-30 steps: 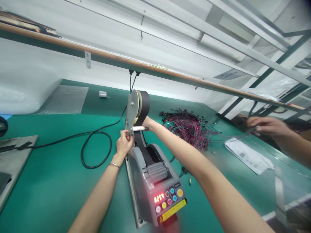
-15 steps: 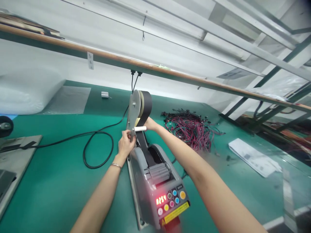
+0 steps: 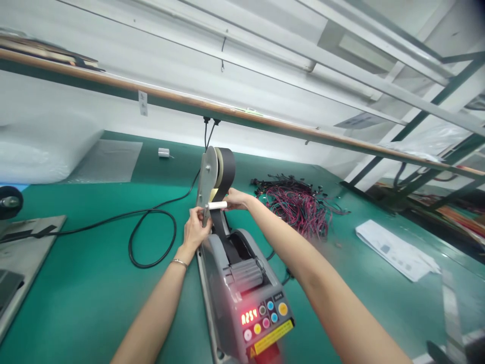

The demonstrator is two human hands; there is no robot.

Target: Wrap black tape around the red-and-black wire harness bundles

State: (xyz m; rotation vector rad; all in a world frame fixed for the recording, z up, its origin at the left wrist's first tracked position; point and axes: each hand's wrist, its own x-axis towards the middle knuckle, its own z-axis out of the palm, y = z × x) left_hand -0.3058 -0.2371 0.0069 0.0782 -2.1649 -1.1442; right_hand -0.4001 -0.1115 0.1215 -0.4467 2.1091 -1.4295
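My left hand [image 3: 196, 231] curled shut round lower end of metal side plate [image 3: 205, 179] on electric tape dispenser [image 3: 242, 298]. My right fingers [image 3: 238, 199] closed on white rod [image 3: 217, 205], long axis near level, tip pointing left at plate, left hand nearer tip. Black tape roll [image 3: 227, 169] right beside plate.

A white tube [image 3: 217, 205] is crossing the black tape roll [image 3: 227, 167] on a grey machine [image 3: 214, 258], above a green mat [image 3: 76, 303].
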